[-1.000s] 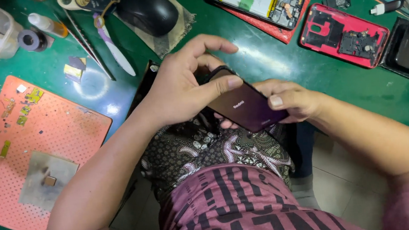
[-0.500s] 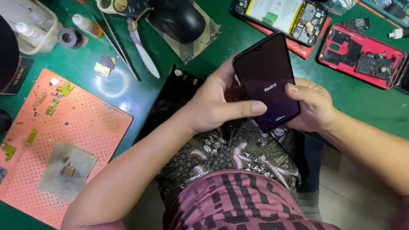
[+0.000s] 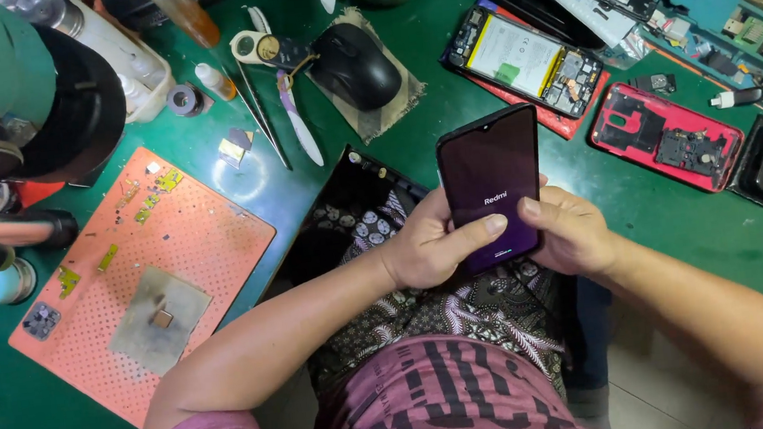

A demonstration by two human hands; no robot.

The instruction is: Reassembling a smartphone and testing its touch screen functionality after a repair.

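Both hands hold one dark smartphone (image 3: 491, 185) upright over the lap, just in front of the green table (image 3: 661, 215), screen toward the person so it can be read. The left hand (image 3: 427, 247) wraps the lower left edge w/ thumb lying across the glass; the right hand (image 3: 570, 234) closes on the lower right corner, its thumb also at the screen. The screen is dark w/ small light marks, probably starting up. On the table behind: an opened phone (image 3: 525, 61), a red phone shell (image 3: 668, 136), a black mouse (image 3: 356, 63), and at left an orange mat (image 3: 189, 252).
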